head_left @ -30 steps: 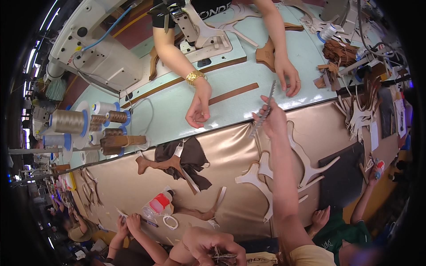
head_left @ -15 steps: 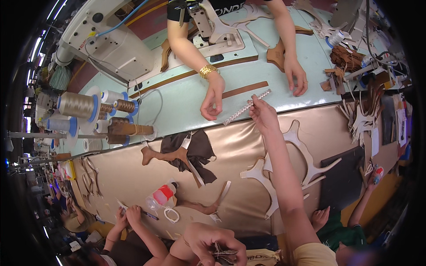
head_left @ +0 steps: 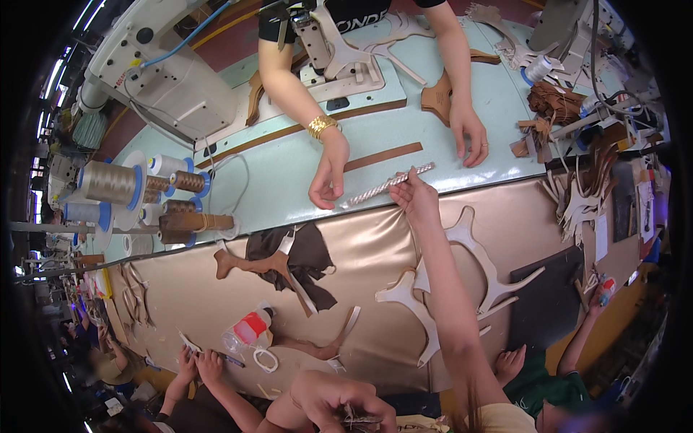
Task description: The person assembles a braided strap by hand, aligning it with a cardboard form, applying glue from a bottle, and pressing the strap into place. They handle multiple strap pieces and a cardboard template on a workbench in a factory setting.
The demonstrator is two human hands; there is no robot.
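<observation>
My right hand (head_left: pixel 419 200) reaches across to the pale green table and pinches a braided light strip (head_left: pixel 375 190) near its middle. The strip is slightly blurred; its left end comes close to the fingers of a person's hand (head_left: pixel 329 180) opposite. A flat brown leather strip (head_left: pixel 382 156) lies on the table just beyond it. Low in the view, my left hand (head_left: pixel 325 400) is curled near my body around something thin and greyish that I cannot make out. Under my right forearm lie white-and-tan curved cut pieces (head_left: pixel 426 317).
A sewing machine (head_left: pixel 170 83) stands at the far left, near thread spools (head_left: pixel 108 182). Brown leather pieces (head_left: pixel 256 263), dark scraps (head_left: pixel 317 263), a clear bottle with a red label (head_left: pixel 249 328) and a black sheet (head_left: pixel 545 303) lie on the bronze-coloured cover (head_left: pixel 354 245). Co-workers' hands (head_left: pixel 209 366) work nearby.
The braided strip in my right hand has swung to a flatter angle. The whole view has shifted, so the table appears lower and further left. My left hand stays curled.
</observation>
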